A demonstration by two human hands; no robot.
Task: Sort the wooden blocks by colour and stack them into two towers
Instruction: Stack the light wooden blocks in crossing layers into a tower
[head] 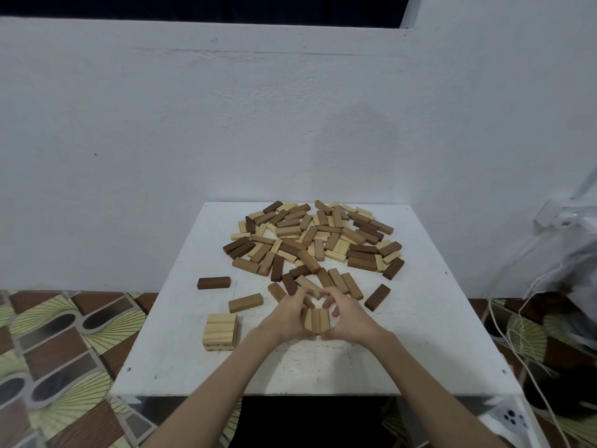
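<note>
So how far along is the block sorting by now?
Early days. Done: a short pale-wood stack stands near the table's front left. In hand: the left hand and right hand squeeze a row of mid-brown blocks together. Left: the big mixed pile and loose strays like the dark block.

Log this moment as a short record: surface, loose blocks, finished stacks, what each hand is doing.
surface: white table
loose blocks: mixed pile of light and brown blocks at the far side
stack: pale block stack, near left
in hands: row of three tan blocks side by side
left hand: grips the row's left side
right hand: grips its right side
</note>
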